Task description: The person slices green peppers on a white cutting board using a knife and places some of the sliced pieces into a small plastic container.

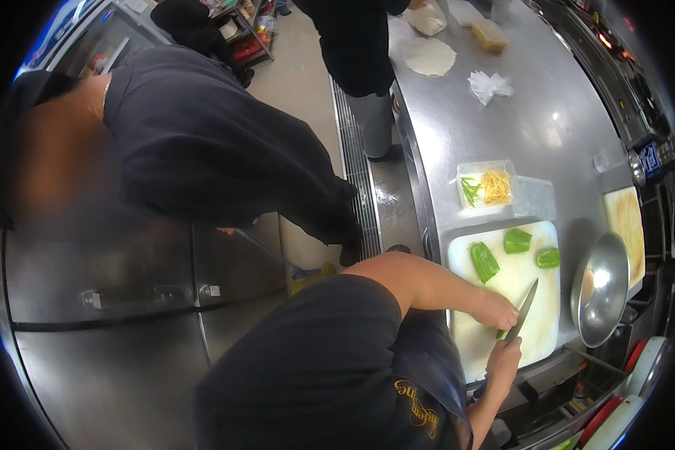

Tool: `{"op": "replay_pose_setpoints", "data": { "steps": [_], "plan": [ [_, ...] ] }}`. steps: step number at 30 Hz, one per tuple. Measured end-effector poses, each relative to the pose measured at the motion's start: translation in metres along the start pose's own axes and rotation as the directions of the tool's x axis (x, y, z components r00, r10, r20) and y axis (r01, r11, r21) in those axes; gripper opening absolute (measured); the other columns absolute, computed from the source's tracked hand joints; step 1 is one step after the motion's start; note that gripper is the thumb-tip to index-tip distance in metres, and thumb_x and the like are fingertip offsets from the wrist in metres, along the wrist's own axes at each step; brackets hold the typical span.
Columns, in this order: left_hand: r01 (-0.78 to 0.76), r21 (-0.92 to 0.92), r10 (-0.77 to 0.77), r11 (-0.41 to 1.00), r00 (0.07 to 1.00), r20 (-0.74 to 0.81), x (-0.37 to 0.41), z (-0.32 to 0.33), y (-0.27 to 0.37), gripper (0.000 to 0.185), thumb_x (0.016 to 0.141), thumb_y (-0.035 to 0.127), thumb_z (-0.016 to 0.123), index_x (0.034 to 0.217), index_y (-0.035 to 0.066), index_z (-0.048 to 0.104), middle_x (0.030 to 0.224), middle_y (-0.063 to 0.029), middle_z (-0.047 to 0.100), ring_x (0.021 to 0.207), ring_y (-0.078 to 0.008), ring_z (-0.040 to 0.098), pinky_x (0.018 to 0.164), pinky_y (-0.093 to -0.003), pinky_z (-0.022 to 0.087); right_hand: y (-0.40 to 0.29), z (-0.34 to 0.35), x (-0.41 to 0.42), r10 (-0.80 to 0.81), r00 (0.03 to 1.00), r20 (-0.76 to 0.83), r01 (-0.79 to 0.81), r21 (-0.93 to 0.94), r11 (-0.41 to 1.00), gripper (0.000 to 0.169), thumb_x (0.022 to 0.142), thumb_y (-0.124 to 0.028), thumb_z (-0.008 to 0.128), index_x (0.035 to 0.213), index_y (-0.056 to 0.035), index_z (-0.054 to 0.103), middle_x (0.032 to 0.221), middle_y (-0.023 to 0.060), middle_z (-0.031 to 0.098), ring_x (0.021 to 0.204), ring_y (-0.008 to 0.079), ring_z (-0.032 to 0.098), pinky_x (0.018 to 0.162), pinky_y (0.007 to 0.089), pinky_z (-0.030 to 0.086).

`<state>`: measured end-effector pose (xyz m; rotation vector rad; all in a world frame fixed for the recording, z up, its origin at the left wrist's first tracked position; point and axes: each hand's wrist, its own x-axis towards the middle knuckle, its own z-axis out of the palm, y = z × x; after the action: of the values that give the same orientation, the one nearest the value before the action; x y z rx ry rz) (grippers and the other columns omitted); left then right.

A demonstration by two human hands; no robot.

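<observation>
My right hand [504, 358] grips a kitchen knife [524, 312], whose blade points up across a white cutting board [503, 292]. Just above it, my left hand [498, 310] is bent over the board with its fingertips against the blade. A small bit of green pepper [501, 334] shows beneath these fingers; the rest of it is hidden. Three more green pepper pieces lie farther up the board: a long one [485, 262], a broad one [517, 241] and a small one [548, 258].
A plastic container of shredded food [486, 187] stands beyond the board. A metal bowl [601, 289] and another board [625, 230] are at the right. Dough [428, 57] and crumpled paper [490, 87] lie farther up the steel table [517, 135]. A co-worker [219, 129] bends over at left; others stand behind.
</observation>
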<state>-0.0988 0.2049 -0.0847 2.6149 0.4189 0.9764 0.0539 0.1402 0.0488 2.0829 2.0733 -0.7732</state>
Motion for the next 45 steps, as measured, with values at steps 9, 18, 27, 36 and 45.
{"op": "replay_pose_setpoints", "data": {
  "steps": [9,18,27,36,45],
  "plan": [
    [-0.143,0.031,0.146,0.989,0.979,-0.144,0.008,0.023,-0.017,0.012,0.087,0.013,0.063,0.082,0.002,0.063,0.09,-0.0181,0.064,0.087,-0.0368,0.063,0.08,-0.0483,0.053,0.005,0.0,0.005,-0.1,0.994,0.04,0.101,-0.014,0.995,0.037,0.095,-0.017,0.051,0.118,0.0106,0.057,0.11,0.0384,0.067,0.113,0.052,0.063,0.095,0.0563,0.05],
    [0.136,0.069,-0.129,0.988,0.987,-0.096,-0.021,-0.013,0.029,0.013,0.089,0.014,0.061,0.087,0.001,0.063,0.092,-0.0197,0.063,0.087,-0.0379,0.063,0.08,-0.0487,0.053,-0.04,0.021,0.035,-0.292,0.945,0.146,0.305,-0.079,0.949,0.037,0.095,-0.017,0.051,0.119,0.0106,0.057,0.111,0.0385,0.067,0.114,0.052,0.063,0.095,0.056,0.05],
    [0.276,0.108,-0.261,0.955,0.955,-0.14,-0.028,-0.033,0.029,0.013,0.089,0.014,0.061,0.088,0.001,0.063,0.092,-0.0197,0.063,0.088,-0.038,0.063,0.08,-0.0487,0.053,-0.065,0.032,0.053,-0.354,0.917,0.185,0.38,-0.127,0.916,0.038,0.095,-0.018,0.051,0.12,0.0106,0.057,0.111,0.0386,0.066,0.114,0.0521,0.063,0.096,0.0558,0.05],
    [0.323,0.101,-0.312,0.941,0.944,-0.107,-0.031,-0.036,0.029,0.012,0.089,0.013,0.061,0.088,0.001,0.064,0.092,-0.0198,0.064,0.088,-0.0382,0.063,0.08,-0.0488,0.053,-0.076,0.036,0.06,-0.343,0.917,0.201,0.371,-0.118,0.921,0.039,0.095,-0.018,0.052,0.121,0.0106,0.057,0.112,0.0387,0.066,0.114,0.0522,0.063,0.097,0.0555,0.05],
    [0.357,0.079,-0.35,0.931,0.933,-0.086,-0.029,-0.035,0.028,0.012,0.089,0.013,0.062,0.089,0.001,0.064,0.093,-0.0198,0.064,0.089,-0.0383,0.064,0.08,-0.0488,0.053,-0.078,0.038,0.064,-0.328,0.919,0.217,0.359,-0.121,0.926,0.04,0.095,-0.018,0.052,0.122,0.0107,0.057,0.113,0.0388,0.066,0.115,0.0522,0.063,0.097,0.0552,0.05]
  ]
}}
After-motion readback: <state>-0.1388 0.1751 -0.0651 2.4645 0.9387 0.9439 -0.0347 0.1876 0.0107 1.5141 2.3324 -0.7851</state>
